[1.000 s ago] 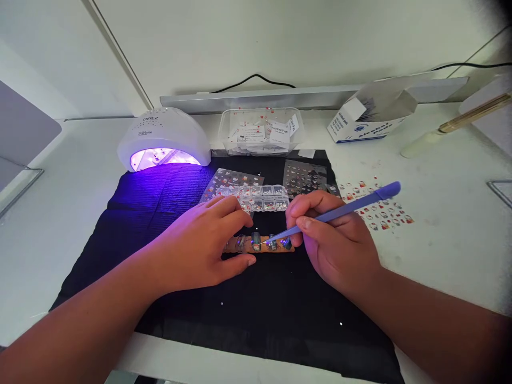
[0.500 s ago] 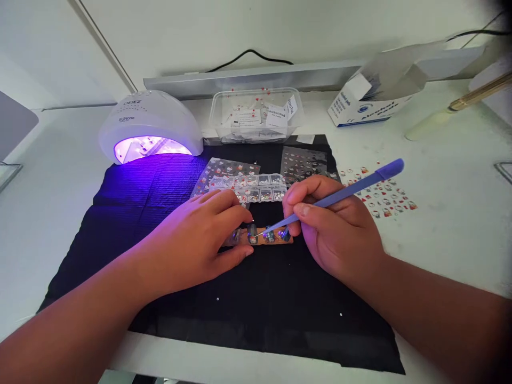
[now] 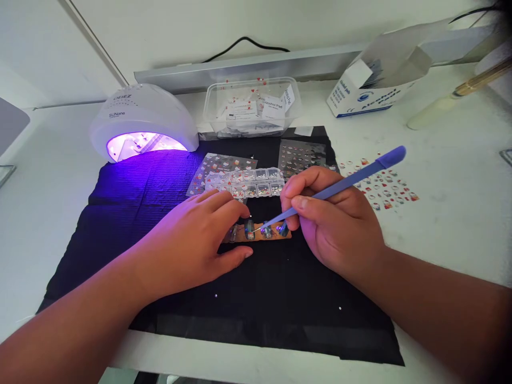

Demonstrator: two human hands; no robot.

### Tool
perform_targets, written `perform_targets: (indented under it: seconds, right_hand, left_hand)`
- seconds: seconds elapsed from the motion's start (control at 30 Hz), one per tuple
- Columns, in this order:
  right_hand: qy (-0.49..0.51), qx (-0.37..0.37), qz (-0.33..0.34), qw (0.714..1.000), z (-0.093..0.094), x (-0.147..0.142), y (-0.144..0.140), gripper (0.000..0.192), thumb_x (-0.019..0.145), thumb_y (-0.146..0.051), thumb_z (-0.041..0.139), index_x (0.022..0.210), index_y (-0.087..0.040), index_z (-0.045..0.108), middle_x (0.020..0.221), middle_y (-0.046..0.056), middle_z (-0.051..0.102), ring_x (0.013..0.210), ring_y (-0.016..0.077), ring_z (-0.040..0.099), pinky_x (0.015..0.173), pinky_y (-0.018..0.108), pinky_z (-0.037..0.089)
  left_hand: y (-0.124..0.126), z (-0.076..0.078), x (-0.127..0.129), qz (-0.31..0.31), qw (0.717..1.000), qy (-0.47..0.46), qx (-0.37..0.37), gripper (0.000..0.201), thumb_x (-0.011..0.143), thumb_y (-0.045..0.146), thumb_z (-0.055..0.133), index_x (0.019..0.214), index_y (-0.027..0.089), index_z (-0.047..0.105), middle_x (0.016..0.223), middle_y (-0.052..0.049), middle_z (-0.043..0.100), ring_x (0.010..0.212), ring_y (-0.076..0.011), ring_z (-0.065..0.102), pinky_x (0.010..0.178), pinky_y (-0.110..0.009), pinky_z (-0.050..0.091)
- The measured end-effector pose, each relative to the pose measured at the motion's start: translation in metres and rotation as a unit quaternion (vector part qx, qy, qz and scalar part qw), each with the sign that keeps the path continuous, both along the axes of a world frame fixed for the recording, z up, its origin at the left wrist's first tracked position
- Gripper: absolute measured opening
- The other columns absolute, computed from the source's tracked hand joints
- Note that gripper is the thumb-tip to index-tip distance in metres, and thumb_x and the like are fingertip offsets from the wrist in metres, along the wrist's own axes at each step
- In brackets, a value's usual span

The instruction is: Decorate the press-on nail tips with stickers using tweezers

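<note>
My right hand (image 3: 332, 208) grips a slim blue nail-art tool (image 3: 340, 188) like a pen. Its fine pale tip meets or hovers just over a dark press-on nail (image 3: 250, 230); contact cannot be made out. Several such decorated nails sit in a row on a tan strip (image 3: 276, 239) lying on the black cloth. My left hand (image 3: 192, 234) rests at the strip's left end, index finger behind it and thumb in front, the two spread apart. That hand partly covers the leftmost nail. Just behind the strip stands a clear compartment case (image 3: 262, 186) of small gems.
A glowing white nail lamp (image 3: 146, 120) stands at the back left. Behind the case is a clear tub (image 3: 252, 120) of alcohol pads. Sticker sheets (image 3: 302, 154) lie around. An alcohol pad box (image 3: 376, 96) stands back right. Loose gems dot the black cloth (image 3: 272, 304).
The whole view has shifted slightly. My left index finger and thumb stand a little farther from the nail. The tool's tip stays beside the same nail.
</note>
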State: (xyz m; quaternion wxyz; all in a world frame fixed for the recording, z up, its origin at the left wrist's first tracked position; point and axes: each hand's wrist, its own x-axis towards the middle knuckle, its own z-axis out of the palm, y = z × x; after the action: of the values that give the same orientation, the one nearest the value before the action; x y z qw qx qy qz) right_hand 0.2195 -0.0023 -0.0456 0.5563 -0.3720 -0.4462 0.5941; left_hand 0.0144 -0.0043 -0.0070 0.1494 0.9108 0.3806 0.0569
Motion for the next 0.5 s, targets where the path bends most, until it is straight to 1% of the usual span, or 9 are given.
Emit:
perform_targets:
  seconds: [0.17, 0.37, 0.5]
  right_hand:
    - [-0.003, -0.003, -0.006, 1.000, 0.0012, -0.0003, 0.0000, 0.011, 0.071, -0.015, 0.070, 0.068, -0.024, 0.068, 0.054, -0.004, 0.057, 0.044, 0.0099, 0.052, 0.043, 0.027, 0.040]
    - [-0.004, 0.007, -0.020, 1.000, 0.0024, 0.0003, 0.0002, 0.012, 0.071, -0.012, 0.067, 0.068, -0.023, 0.066, 0.057, -0.004, 0.058, 0.044, 0.0086, 0.052, 0.043, 0.026, 0.039]
    - [0.003, 0.009, -0.037, 0.999, 0.0039, -0.0008, 0.0001, 0.013, 0.066, -0.009, 0.062, 0.066, -0.022, 0.066, 0.060, -0.004, 0.059, 0.044, 0.0076, 0.052, 0.043, 0.025, 0.037]
  left_hand:
    - [-0.0005, -0.0011, -0.0002, -0.001, 0.999, 0.035, -0.004, 0.028, 0.084, 0.026, 0.066, 0.109, 0.019, 0.055, 0.096, -0.003, 0.063, 0.089, -0.0237, 0.061, 0.077, -0.039, 0.049]
    - [-0.0004, -0.0030, -0.0012, -0.002, 0.998, 0.054, -0.008, 0.023, 0.089, 0.020, 0.055, 0.111, 0.021, 0.054, 0.097, -0.003, 0.063, 0.091, -0.0228, 0.062, 0.083, -0.042, 0.050]
    - [-0.0002, -0.0006, -0.0041, 0.003, 0.997, 0.071, -0.011, 0.029, 0.086, 0.018, 0.054, 0.115, 0.021, 0.053, 0.100, -0.003, 0.064, 0.094, -0.0227, 0.063, 0.084, -0.041, 0.050]
